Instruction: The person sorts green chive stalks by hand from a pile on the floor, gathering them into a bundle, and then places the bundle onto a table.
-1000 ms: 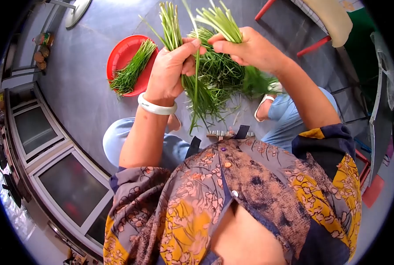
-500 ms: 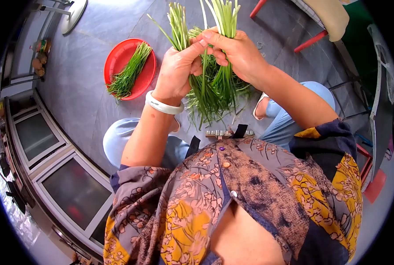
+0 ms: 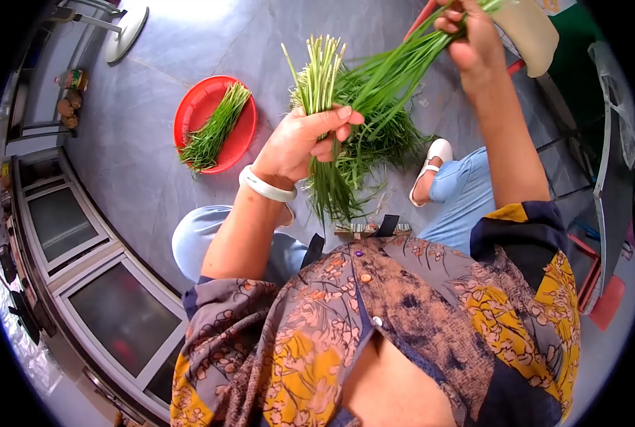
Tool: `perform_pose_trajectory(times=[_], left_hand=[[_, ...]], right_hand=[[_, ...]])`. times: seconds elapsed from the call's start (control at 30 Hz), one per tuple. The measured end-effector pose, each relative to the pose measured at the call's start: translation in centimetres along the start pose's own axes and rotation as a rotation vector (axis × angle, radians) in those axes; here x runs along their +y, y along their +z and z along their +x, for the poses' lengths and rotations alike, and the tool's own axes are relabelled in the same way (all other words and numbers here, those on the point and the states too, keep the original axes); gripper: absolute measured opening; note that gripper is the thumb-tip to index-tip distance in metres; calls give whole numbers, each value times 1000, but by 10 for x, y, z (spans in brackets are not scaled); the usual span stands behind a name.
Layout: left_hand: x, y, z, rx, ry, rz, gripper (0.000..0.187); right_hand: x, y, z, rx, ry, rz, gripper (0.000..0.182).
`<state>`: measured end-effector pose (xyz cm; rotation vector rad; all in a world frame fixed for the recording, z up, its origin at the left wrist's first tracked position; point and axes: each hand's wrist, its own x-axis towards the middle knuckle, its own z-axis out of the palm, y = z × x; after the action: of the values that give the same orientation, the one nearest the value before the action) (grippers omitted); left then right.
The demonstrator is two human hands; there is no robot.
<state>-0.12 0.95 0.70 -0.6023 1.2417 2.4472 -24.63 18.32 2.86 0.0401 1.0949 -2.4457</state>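
Observation:
My left hand (image 3: 297, 144) is closed around a bunch of garlic chives (image 3: 319, 82), its pale cut ends pointing up and the green leaves hanging below my fist. Up at the top right, my right hand (image 3: 476, 44) grips a second bunch of chives (image 3: 403, 65) by its pale ends, with the leaves trailing down to the left. Below both hands a loose pile of chives (image 3: 392, 142) lies on the floor, partly hidden by the held bunches. A red plastic basin (image 3: 191, 114) to the left holds another bunch of chives (image 3: 221, 128).
Grey tiles (image 3: 139, 185) cover the floor. Glass-fronted cabinets (image 3: 122, 313) run along the left. A chair with a beige cover (image 3: 531, 35) stands at the upper right, and a fan-like round base (image 3: 127, 35) at the upper left. My white shoe (image 3: 431, 167) is beside the pile.
My hands were together and have moved apart. My right hand has swung up and right with its bunch, which now slants; my left has come slightly lower with its own.

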Motion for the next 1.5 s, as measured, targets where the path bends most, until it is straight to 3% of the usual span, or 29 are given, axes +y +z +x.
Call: perform_pose_trajectory(times=[0.27,0.4,0.5,0.53,0.6,0.67,0.77,0.87,0.97,1.0,1.03,1.1,1.33,1.5], left_hand=[[-3,-8,1,-27,-24,-64,21],[-3,-12,-1,-13,-25,-57,20],[-5,-16,-3,-10,-14,-81,19],[-5,-19,-2,-9,-6,-95,19],[-6,-24,-1,11,18,-127,19],[-7,-23,-2,76,44,-147,20],[-5,-28,-2,10,68,-193,30],[-6,-28,-3,-18,80,-219,36],[-5,-28,-3,-52,94,-230,37],[-5,-28,-3,-66,98,-234,37],[-4,-28,-3,-95,90,-259,38],[-6,-26,-2,-134,96,-287,41],[-5,-25,0,-265,82,-377,49],[-4,-19,4,-292,45,-405,39]], right_hand=[[-41,-19,15,118,-240,-4,12],[-65,-38,19,70,-335,-25,12],[-103,-101,60,-156,-353,-59,17],[-90,-52,19,-63,-442,-42,17],[-96,-43,15,154,-576,-35,17],[-94,-34,6,143,-596,-127,19],[-88,-19,-3,131,-616,-337,25],[-88,-17,-8,130,-625,-324,26],[-77,-18,-3,52,-599,-555,28],[-68,-28,3,-88,-471,-639,31],[-47,-1,-14,-56,-417,-672,34],[-24,10,-23,-351,-261,-680,33],[17,40,-64,-588,120,-834,27],[39,52,-82,-687,310,-722,22]])
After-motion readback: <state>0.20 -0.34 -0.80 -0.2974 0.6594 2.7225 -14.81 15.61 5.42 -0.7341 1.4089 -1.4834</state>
